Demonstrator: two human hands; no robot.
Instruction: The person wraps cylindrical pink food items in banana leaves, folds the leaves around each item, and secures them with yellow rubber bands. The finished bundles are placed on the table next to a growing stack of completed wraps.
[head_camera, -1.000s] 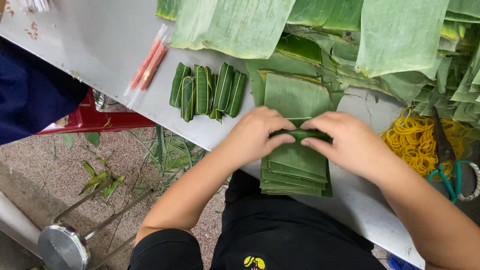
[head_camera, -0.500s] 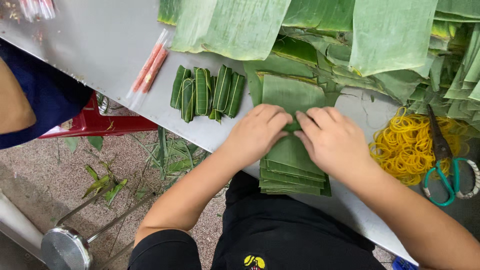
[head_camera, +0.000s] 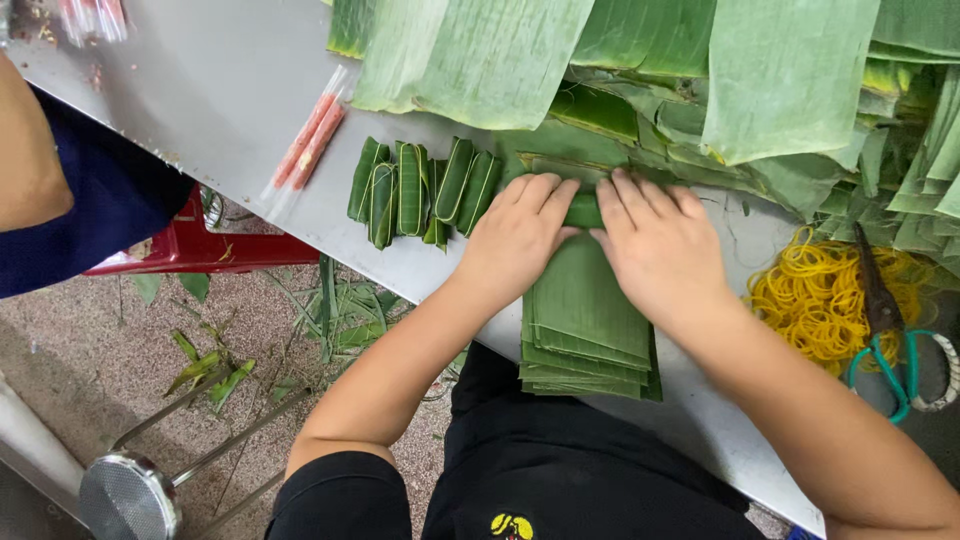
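Note:
My left hand (head_camera: 515, 235) and my right hand (head_camera: 660, 245) press side by side on a green leaf roll (head_camera: 583, 210) that lies across the far end of a stack of cut banana leaf pieces (head_camera: 585, 325). Fingers of both hands curl over the roll and cover most of it. The stack rests on the grey metal table (head_camera: 220, 110), its near end at the table's front edge. Several finished leaf-wrapped rolls (head_camera: 420, 190) bound with bands lie just left of my left hand.
Large banana leaves (head_camera: 640, 70) cover the far side of the table. A heap of yellow rubber bands (head_camera: 815, 300) and scissors (head_camera: 890, 320) lie right. Orange sticks in clear wrap (head_camera: 310, 140) lie left. Another person's arm (head_camera: 35, 150), a red stool (head_camera: 190, 250) and leaf scraps (head_camera: 330, 310) are at left.
Both hands have slid away from me along the leaf stack, rolling the leaf toward its far end; more of the stack's near part shows now.

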